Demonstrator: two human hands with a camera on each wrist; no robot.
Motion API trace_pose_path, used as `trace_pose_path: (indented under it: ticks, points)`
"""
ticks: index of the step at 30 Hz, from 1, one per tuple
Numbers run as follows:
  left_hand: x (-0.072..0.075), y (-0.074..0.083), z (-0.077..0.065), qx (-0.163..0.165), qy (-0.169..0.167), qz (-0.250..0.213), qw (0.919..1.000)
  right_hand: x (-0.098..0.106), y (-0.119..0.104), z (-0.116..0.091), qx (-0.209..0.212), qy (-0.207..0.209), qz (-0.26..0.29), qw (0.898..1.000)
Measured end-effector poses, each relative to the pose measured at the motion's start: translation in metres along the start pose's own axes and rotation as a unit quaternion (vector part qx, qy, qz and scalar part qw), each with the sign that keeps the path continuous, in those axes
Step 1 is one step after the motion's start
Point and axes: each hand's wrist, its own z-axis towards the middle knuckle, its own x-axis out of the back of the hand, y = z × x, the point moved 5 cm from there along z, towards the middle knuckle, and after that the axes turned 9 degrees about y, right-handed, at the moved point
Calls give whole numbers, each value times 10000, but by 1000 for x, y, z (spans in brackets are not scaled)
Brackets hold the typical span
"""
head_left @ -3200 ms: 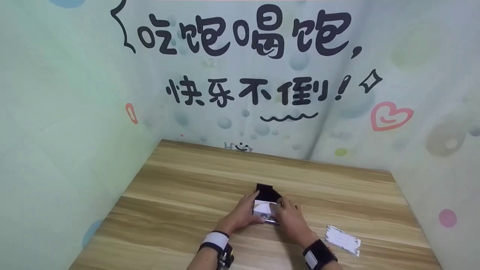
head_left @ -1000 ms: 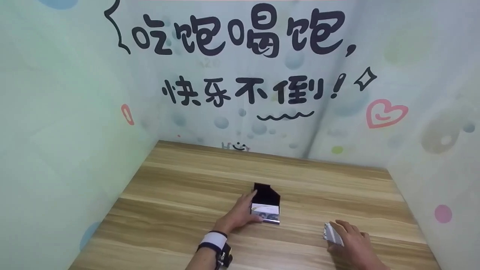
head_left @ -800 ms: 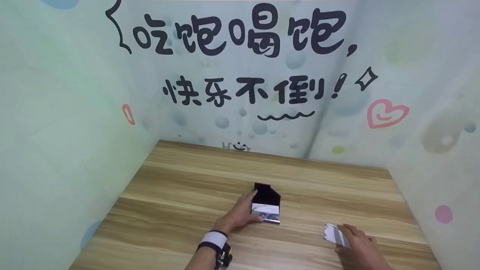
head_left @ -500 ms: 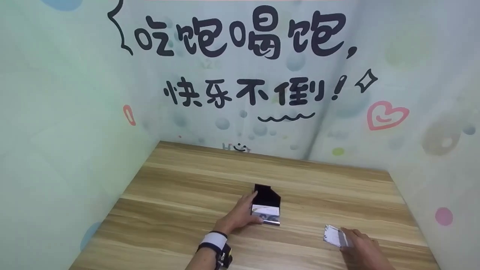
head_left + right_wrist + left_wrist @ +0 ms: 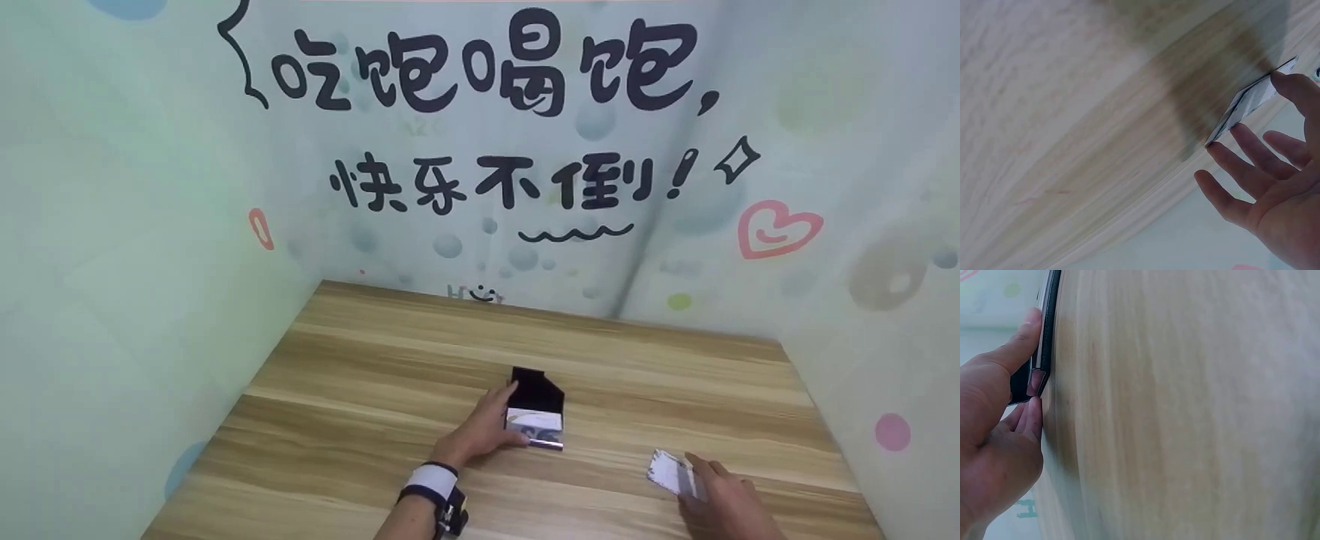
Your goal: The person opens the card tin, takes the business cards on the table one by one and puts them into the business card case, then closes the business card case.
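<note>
A black card case (image 5: 536,391) lies on the wooden table with its flap folded back, a white and grey card (image 5: 538,420) showing in it. My left hand (image 5: 480,429) grips its left side, thumb near the front edge and fingers along the far side. In the left wrist view that hand (image 5: 1002,410) holds the end of the case (image 5: 1044,354). Farther right, my right hand (image 5: 727,495) holds a card with a grey band over a white card with a patterned border (image 5: 661,466). The right wrist view shows thumb and fingertips at opposite edges of the cards (image 5: 1255,100).
The wooden table (image 5: 375,352) stands between fabric walls. Black lettering and drawings cover the back wall (image 5: 480,255). A strapped band (image 5: 433,480) is around the left wrist.
The right hand has left the card case and moved right to the patterned card, bringing a card over it. Lately the hand has shifted slightly right and that card lies flatter. The left hand stays put.
</note>
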Motion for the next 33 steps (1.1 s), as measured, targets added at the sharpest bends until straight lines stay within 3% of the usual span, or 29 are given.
trace_pose_path:
  ticks: [8,17,24,33]
  points:
    - [-1,-3,-1,165,-43,-29,9999,-1,0,1,-20,444,75,9990]
    - [-2,-2,1,118,-62,11,9999,1,6,3,-157,327,207,9991]
    - [-1,-2,1,109,-10,84,9999,-2,10,3,-533,97,393,9978]
    - [0,-2,1,261,-22,-32,9997,3,4,3,-184,530,266,9981]
